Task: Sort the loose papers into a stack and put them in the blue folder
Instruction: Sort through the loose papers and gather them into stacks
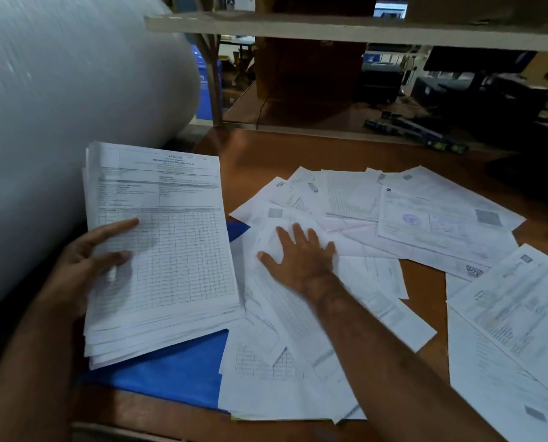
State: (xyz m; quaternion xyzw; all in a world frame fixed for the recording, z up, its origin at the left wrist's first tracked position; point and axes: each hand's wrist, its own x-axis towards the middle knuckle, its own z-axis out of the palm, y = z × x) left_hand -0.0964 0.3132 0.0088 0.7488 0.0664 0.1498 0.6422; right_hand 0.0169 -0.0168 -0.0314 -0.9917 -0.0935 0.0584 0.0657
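1. A thick stack of white printed sheets [161, 250], its top page a ruled form with a table grid, sits left of centre in the frame, tilted slightly so that its far edge leans toward the upper left.
2. The left hand [84, 260] grips this stack along its left edge: the thumb and one finger lie on the top page, while the other fingers are hidden beneath it.
3. Under the stack's lower edge lies a flat blue plastic folder [177, 374], showing at the lower left of the frame, with a small blue corner also peeking out to the right of the stack at mid-height.
4. The right hand [298, 253] lies flat, fingers straight and spread, pressing on a loose white sheet near the centre of the frame.
5. The two hands are well apart, with the stack's right half between them.
6. Loose white printed papers [426, 218] are scattered in overlapping layers across the centre and right of the frame, some bearing tables, stamps and square codes; a few overlap the folder's right edge.
7. All of this rests on a brown wooden tabletop [266, 154].
8. A large white roll of translucent wrap [75, 90] fills the upper left.
9. A pale shelf board [330, 30] crosses the top of the frame.
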